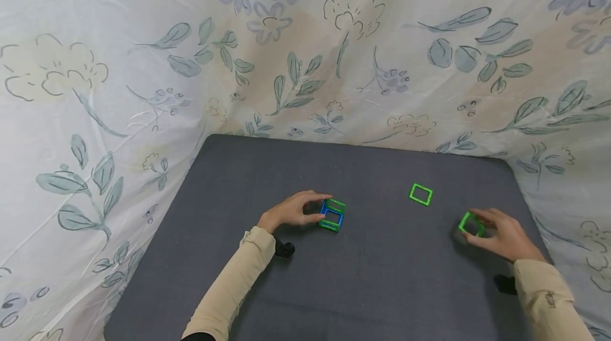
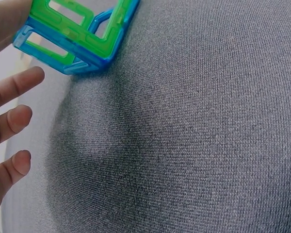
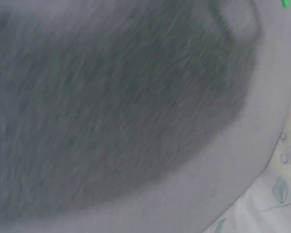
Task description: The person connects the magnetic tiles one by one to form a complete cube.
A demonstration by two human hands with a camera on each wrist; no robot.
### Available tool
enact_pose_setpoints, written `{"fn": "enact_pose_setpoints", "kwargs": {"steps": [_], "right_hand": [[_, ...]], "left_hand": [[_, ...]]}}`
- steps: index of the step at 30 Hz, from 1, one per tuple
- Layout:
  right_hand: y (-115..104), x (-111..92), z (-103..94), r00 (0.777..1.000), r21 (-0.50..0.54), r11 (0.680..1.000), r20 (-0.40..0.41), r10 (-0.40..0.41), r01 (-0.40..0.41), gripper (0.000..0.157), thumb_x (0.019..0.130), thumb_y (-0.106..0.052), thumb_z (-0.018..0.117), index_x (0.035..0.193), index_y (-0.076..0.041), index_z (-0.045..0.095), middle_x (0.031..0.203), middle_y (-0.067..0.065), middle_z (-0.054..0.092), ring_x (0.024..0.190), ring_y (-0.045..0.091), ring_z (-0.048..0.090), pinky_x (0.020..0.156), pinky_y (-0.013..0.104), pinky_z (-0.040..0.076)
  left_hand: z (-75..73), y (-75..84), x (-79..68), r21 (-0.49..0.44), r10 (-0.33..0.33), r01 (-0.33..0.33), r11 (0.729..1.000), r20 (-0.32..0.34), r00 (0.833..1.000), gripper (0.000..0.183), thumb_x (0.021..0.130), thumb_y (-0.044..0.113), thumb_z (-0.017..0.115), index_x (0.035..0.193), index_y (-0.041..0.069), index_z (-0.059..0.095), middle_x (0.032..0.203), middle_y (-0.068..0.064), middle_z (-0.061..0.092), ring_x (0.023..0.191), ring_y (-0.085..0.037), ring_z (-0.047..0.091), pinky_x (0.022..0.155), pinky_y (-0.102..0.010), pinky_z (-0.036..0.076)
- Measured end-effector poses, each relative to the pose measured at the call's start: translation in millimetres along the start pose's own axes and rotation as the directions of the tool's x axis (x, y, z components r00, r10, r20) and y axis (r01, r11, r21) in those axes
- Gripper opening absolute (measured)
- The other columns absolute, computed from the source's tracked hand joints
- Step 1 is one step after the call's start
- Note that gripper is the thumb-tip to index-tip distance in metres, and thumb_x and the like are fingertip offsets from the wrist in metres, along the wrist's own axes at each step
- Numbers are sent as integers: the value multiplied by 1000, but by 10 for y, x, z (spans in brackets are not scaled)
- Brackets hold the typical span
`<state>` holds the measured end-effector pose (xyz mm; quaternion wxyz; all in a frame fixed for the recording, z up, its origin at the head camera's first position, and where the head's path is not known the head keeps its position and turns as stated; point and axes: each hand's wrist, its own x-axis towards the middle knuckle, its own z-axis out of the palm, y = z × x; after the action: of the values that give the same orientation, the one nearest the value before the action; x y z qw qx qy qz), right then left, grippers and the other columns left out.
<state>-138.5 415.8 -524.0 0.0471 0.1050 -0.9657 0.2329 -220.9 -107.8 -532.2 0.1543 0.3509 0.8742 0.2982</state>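
In the head view, my left hand [image 1: 297, 209] holds a small box-like build of blue and green magnetic tiles [image 1: 337, 207] at its left side, between thumb and forefinger. The left wrist view shows the same build [image 2: 75, 36] resting on the dark cloth, its square frames joined at the edges, and the other fingers [image 2: 20, 119] spread apart from it. On the far right, my right hand [image 1: 503, 234] pinches a green square magnetic tile [image 1: 463, 222] above the table, casting a shadow. Only slivers of green show at the corner of the right wrist view.
Another green square tile [image 1: 413, 196] lies flat between the two hands, farther back. The grey cloth-covered table [image 1: 377, 277] has rounded corners. A flowered curtain [image 1: 305, 65] hangs behind it and along both sides.
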Motion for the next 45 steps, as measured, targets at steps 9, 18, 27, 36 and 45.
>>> {"fn": "enact_pose_setpoints", "kwargs": {"steps": [9,18,27,36,45], "right_hand": [[-278,116,101,988,123,987,-121,-93,108,64,70,-9,93,127,3,66,106,19,66,96,-24,44,79,13,53],[-556,236,387,977,191,963,-129,-167,189,64,69,-3,92,127,3,65,110,17,67,96,-1,62,87,1,44],[-740,286,524,970,237,943,-127,-206,231,66,70,-1,91,130,4,63,116,17,67,100,34,67,89,5,48],[-871,351,652,952,286,911,-156,-262,298,70,69,6,90,132,4,61,121,20,67,101,27,69,91,7,49],[-1013,414,827,948,335,888,-149,-280,315,66,69,6,90,129,4,63,120,19,67,102,33,67,91,19,55]], "left_hand": [[6,6,14,0,14,-14,1000,1,1000,61,100,34,66,156,20,46,123,-6,62,92,-15,50,80,-28,43],[17,-15,19,-1,22,-22,1000,-2,1000,60,101,34,66,156,20,46,123,-6,63,91,-16,51,79,-27,43],[18,-8,6,-23,34,-34,999,-11,999,60,100,32,67,155,19,47,125,-6,63,95,-17,54,83,-27,47],[16,-6,7,-23,33,-33,999,-14,999,60,100,33,67,155,19,47,126,-6,63,96,-18,55,84,-28,48],[20,-23,12,-15,34,-34,999,-8,999,60,100,33,67,155,20,46,124,-5,63,92,-16,53,81,-26,46]]}}
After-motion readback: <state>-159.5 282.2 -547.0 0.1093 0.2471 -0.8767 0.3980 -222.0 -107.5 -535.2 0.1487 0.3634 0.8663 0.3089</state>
